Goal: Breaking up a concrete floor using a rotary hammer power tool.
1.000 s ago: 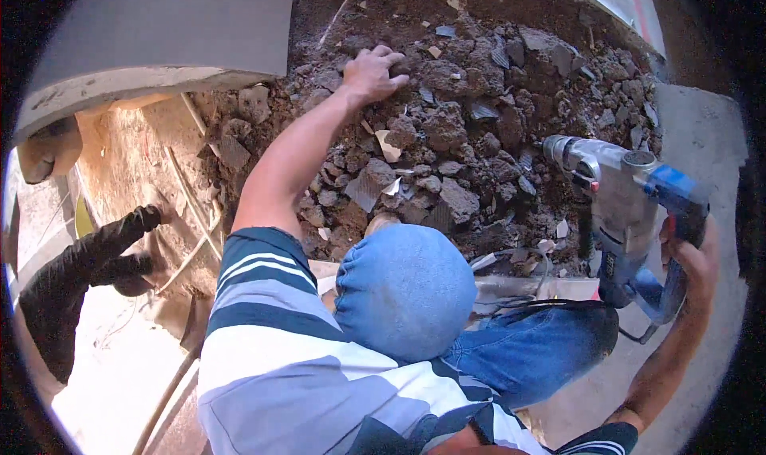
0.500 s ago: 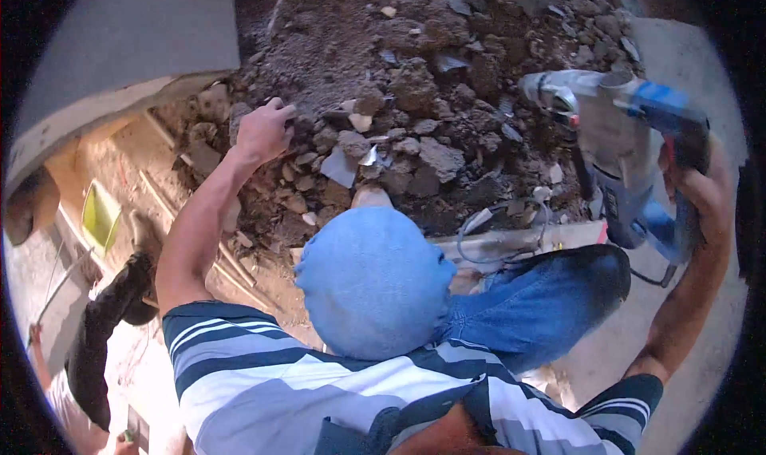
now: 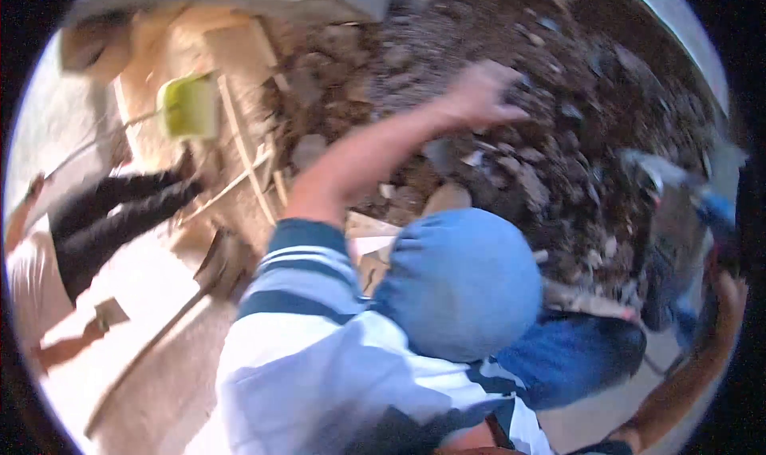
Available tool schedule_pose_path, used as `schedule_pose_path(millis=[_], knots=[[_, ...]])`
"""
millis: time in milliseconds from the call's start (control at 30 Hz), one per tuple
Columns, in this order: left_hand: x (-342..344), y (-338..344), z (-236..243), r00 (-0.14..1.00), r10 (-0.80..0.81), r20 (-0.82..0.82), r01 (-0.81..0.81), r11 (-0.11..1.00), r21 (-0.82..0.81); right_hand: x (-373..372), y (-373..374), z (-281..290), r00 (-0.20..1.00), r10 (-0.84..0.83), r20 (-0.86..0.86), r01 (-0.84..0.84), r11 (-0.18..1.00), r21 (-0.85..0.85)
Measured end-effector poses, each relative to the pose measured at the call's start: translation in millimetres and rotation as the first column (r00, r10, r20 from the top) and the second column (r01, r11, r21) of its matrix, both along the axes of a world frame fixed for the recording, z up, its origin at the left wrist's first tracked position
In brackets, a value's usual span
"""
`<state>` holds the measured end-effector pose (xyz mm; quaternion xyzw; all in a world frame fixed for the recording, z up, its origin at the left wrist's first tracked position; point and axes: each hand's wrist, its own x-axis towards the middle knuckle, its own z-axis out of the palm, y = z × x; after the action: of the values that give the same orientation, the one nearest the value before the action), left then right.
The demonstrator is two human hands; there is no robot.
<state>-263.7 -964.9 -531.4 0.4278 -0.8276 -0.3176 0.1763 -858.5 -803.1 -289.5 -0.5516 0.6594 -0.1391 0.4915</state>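
My left hand is stretched out over the rubble heap, blurred, with its thumb apart from the fingers and nothing visible in it. At the right rim, my right hand grips the rear handle of a blue and grey electric demolition hammer. The tool stands beside the heap, its nose pointing up and to the left; no bit can be made out. Broken soil, stones and pale shards make up the heap. My bent knee in blue jeans is close to the hammer.
Another person in dark trousers is at the left, with a long-handled tool ending in a yellow-green blade. Thin wooden strips lie on the sandy ground. A grey slab edge runs along the top left.
The view has swung left, showing more of the other person and the yellow-green blade. My left hand has reached farther right over the rubble. My right hand keeps hold of the demolition hammer.
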Motion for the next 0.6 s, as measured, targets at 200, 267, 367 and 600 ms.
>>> schedule_pose_path(millis=[200,267,367,600], knots=[[-22.3,26.3,-7.8,0.937,0.026,0.349,-0.026,1.0,-0.004,327.9,-90.3,45.1,0.997,0.062,0.053,-0.061,0.998,-0.031],[-2.6,28.2,-12.5,0.955,-0.03,0.297,0.049,0.997,-0.058,321.8,-97.7,46.6,1.0,0.031,0.008,-0.03,0.999,-0.023],[22.0,14.9,-22.1,0.966,-0.177,0.189,0.198,0.975,-0.101,263.4,-103.0,33.0,0.984,-0.109,-0.141,0.11,0.994,0.005],[65.9,25.8,28.3,0.915,-0.283,0.287,0.269,0.959,0.09,248.1,-61.7,63.3,0.951,-0.203,-0.234,0.224,0.972,0.069]])
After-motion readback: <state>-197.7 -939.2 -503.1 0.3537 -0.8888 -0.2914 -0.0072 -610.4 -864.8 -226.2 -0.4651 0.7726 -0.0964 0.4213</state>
